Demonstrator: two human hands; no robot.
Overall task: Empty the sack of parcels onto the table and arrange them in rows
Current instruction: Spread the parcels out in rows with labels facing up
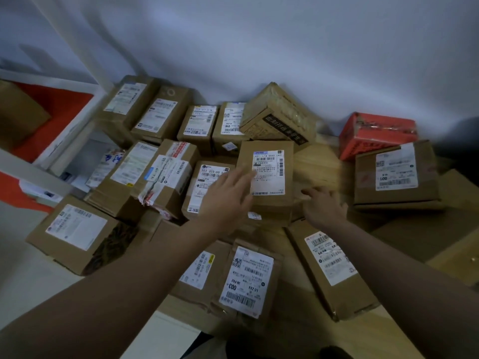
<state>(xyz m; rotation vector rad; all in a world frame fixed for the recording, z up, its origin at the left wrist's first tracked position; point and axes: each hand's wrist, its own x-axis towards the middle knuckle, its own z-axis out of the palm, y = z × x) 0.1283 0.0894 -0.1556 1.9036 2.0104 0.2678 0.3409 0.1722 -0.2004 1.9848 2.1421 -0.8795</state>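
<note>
- Parcels cover the wooden table (321,164), nearly all of them brown cardboard boxes with white shipping labels facing up; no sack shows in this view.
- Toward 10 and 11 o'clock the boxes already sit in rough rows against the wall; from 1 to 3 o'clock they lie looser, with a tilted carton (278,115) leaning near the wall at 12 o'clock and a red box (375,133) at 2 o'clock.
- At the centre sits the labelled box (267,177) that both hands are working on, just beside another labelled box at its 9 o'clock.
- Left hand (228,195) lies flat with fingers spread and straight, fingertips on the label's left edge; it clasps nothing.
- Right hand (324,206) rests at the box's lower right corner with fingers loosely bent against its side; whether it actually grips the box I cannot tell.
- Handling, as a guess: these boxes look stiff and taped shut, small enough to be light, so they should slide over the wood easily.
- Best hold is likely on two opposite side walls, palms squeezing inward, rather than on the glossy label, which may be slick.
- Crumpled tape on the box (166,177) at 9 o'clock suggests weaker corners there.
</note>
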